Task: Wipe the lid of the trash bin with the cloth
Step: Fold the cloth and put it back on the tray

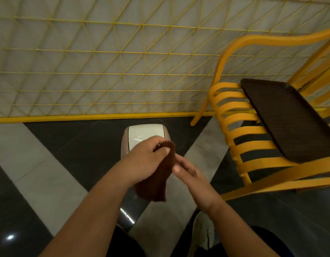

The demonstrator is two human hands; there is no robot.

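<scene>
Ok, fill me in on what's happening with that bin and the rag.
A person stands over a small white trash bin on the floor. Their left hand pinches the top of a dark brown cloth, which hangs down in the air above the bin. The right hand is beside the cloth with fingers extended, touching its edge. The cloth is not on the lid yet. A yellow chair carrying a dark tray stands to the right.

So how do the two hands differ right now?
The left hand pinches the top of the brown cloth, fingers curled; the right hand has straighter fingers touching the cloth's side. The left hand sits higher, overlapping the bin lid in view; the right hand is lower. Both are bare, held above the bin.
</scene>
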